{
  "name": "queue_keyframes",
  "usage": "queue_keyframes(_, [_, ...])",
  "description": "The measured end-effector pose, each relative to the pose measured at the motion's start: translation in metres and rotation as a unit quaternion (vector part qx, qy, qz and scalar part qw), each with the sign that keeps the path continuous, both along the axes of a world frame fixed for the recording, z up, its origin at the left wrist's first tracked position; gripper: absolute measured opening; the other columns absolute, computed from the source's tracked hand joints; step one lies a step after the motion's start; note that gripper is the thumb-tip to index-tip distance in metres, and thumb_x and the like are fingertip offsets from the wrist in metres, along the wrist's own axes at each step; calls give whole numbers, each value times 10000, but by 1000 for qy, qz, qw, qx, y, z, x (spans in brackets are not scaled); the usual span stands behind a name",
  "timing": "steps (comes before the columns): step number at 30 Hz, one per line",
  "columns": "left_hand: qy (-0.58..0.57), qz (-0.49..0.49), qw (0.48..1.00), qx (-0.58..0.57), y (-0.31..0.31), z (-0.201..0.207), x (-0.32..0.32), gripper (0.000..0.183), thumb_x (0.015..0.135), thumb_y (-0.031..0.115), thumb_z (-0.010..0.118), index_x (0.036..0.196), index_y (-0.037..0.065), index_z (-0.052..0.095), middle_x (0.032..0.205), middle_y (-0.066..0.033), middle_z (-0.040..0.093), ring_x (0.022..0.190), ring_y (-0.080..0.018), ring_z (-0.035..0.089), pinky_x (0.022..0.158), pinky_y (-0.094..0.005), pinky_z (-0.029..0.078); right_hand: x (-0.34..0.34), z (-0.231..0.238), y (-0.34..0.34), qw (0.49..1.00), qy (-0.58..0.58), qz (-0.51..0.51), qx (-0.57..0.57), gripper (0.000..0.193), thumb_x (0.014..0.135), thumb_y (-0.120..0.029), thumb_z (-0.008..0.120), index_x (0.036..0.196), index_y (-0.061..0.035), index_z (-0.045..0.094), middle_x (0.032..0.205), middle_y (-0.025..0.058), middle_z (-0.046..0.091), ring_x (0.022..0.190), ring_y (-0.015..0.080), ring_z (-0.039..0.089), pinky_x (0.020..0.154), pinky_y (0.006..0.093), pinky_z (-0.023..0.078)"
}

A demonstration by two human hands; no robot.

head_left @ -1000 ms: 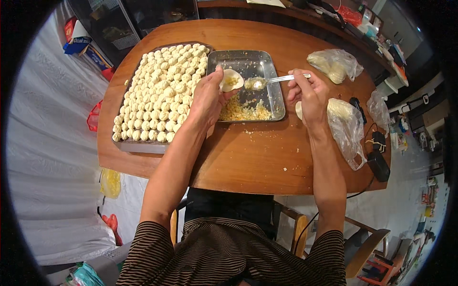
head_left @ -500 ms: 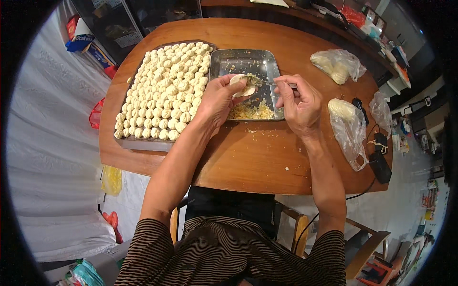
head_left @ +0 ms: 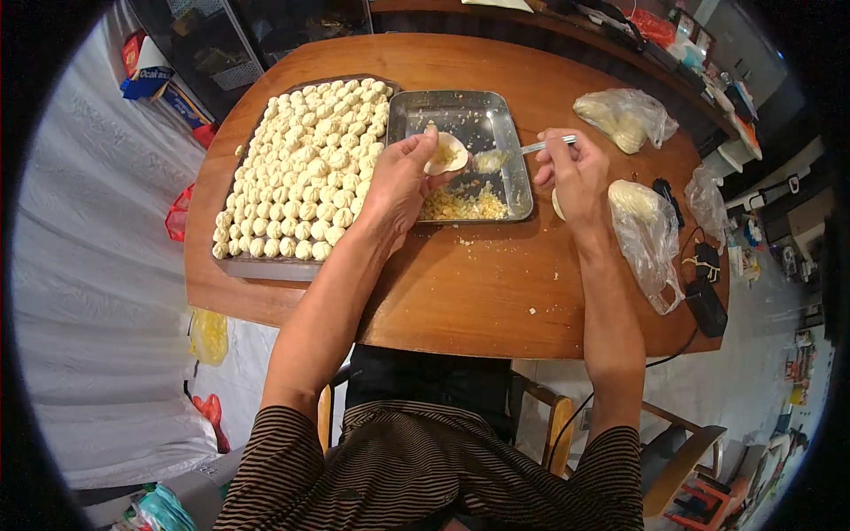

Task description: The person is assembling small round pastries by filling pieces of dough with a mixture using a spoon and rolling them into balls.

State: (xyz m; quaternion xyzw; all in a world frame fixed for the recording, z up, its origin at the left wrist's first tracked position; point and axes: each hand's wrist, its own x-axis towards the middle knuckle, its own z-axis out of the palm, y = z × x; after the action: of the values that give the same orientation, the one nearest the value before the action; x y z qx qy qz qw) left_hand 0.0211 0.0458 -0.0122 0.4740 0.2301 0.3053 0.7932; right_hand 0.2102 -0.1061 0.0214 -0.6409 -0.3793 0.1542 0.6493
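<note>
My left hand (head_left: pixel 403 181) pinches a round dough wrapper (head_left: pixel 454 146) by its edge, over the metal tray (head_left: pixel 511 124). Some yellowish filling lies in the middle of the wrapper. My right hand (head_left: pixel 571 177) grips a spoon (head_left: pixel 533 148) by its handle; the spoon's bowl, coated with filling, is just right of the wrapper and apart from it. Loose crumbly filling (head_left: pixel 474 203) is heaped along the tray's near side. Part of a pale round thing (head_left: pixel 557 205) shows beside my right palm; the hand hides the rest.
Left of the metal tray, a large tray (head_left: pixel 266 268) carries many pleated dumplings (head_left: pixel 305 168) in rows. On the right lie plastic bags of pale dough (head_left: pixel 629 124), (head_left: pixel 639 202) and a black power adapter (head_left: pixel 706 310) with a cable. Crumbs dot the wooden table (head_left: pixel 460 305).
My right hand has drawn the spoon back to the right, away from the wrapper. The wrapper now tilts more upright, with filling left on it.
</note>
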Motion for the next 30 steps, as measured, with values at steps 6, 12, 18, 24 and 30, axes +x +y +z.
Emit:
queue_keyframes(6, [26,-4,999,34,-10,11,-1,276,1073,177,624,1216,-58,647,1159,-138,730,1088,-245,739,1003,-387,618,14,-17,4,983,15,95,-156,290,1031,-249,669,1031,38,709,769,64,694,550,106,626,472,265,520])
queue_keyframes(12, [6,-24,999,26,-9,7,-2,230,1042,97,645,1195,-76,649,1131,-147,731,1038,-263,754,974,-382,637,23,3,-8,918,-188,69,-343,351,1008,-309,736,844,1,733,658,1,625,578,55,548,492,248,423])
queue_keyframes(18, [-4,-47,999,9,-14,10,0,258,1067,121,617,1225,-82,628,1133,-165,727,1046,-295,760,970,-390,646,15,0,-7,942,-248,-23,-227,385,973,-363,735,965,19,779,719,156,708,633,235,650,657,402,520])
queue_keyframes(24, [-13,-74,997,-35,-20,21,-3,285,1095,128,556,1287,-78,598,1208,-175,712,1071,-299,757,942,-384,649,-13,-2,0,954,-239,22,-179,285,996,-253,690,1025,20,768,897,195,751,754,316,718,715,415,537])
queue_keyframes(30, [3,-78,997,-13,-20,13,-1,282,1071,119,593,1304,-37,616,1216,-145,722,1085,-258,748,932,-356,637,-17,-4,2,951,-282,16,-126,283,1007,-249,675,1006,18,769,928,188,737,776,326,714,724,430,537])
